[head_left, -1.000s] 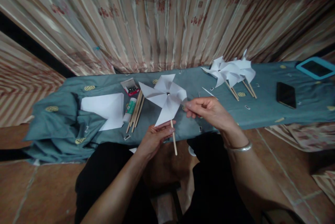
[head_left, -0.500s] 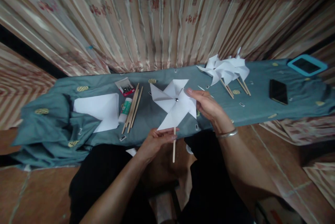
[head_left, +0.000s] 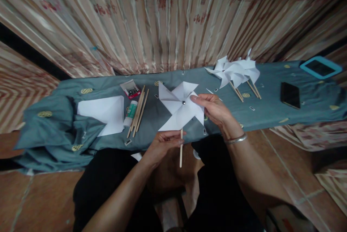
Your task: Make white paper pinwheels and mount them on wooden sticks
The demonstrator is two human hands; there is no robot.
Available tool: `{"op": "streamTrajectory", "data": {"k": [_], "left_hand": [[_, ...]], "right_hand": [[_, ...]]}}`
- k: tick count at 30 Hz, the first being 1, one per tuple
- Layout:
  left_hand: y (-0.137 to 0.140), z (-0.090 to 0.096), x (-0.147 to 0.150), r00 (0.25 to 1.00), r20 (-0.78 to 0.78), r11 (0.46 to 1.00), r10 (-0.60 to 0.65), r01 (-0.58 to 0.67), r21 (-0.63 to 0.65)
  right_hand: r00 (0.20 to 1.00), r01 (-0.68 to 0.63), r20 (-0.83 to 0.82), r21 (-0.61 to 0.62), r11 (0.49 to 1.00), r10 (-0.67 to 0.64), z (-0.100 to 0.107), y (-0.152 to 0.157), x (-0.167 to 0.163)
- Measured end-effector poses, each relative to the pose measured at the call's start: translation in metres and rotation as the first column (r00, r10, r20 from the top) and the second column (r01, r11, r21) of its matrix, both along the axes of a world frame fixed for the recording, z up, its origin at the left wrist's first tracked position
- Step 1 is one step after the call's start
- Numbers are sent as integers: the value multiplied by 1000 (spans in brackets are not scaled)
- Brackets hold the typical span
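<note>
A white paper pinwheel with a silver pin at its centre is held upright before me on a thin wooden stick. My left hand pinches the stick just below the paper blades. At the pinwheel's right side, my right hand has its thumb on the front of a blade; its other fingers are partly hidden behind the paper. A silver bangle circles my right wrist.
On the cloth-covered table lie white paper sheets, an open box of pins, a glue stick and several wooden sticks. Finished pinwheels, a phone and a blue-framed tablet lie to the right.
The pinwheel's blades have turned slightly clockwise. My right thumb has shifted a little left, further onto the blade. My left hand keeps its grip on the stick.
</note>
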State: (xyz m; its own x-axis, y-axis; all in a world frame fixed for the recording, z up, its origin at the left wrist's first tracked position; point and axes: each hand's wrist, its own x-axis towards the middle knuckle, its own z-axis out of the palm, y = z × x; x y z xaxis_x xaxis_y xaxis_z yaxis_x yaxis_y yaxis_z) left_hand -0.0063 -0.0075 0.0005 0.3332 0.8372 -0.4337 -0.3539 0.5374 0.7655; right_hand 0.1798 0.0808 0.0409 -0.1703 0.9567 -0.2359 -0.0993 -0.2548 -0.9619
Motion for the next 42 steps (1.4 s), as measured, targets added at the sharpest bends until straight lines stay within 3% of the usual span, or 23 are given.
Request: {"op": "streamTrajectory", "data": {"k": [17,27,33,42], "left_hand": [[1,-2,1,1000,13,1000,20,-20,-12],[3,-4,-2,999,27,999,41,-41,-16],[6,-8,-3,998,9,998,67,-67,14],[8,-9,-4,993,-34,994,109,-108,22]], "right_hand": [[997,80,-24,-7,997,-80,0,1,-7],[1000,5,12,7,1000,-5,-1,2,-4],[998,65,12,-42,997,-65,1,3,2],[999,32,2,-103,994,-32,0,-1,-4]]}}
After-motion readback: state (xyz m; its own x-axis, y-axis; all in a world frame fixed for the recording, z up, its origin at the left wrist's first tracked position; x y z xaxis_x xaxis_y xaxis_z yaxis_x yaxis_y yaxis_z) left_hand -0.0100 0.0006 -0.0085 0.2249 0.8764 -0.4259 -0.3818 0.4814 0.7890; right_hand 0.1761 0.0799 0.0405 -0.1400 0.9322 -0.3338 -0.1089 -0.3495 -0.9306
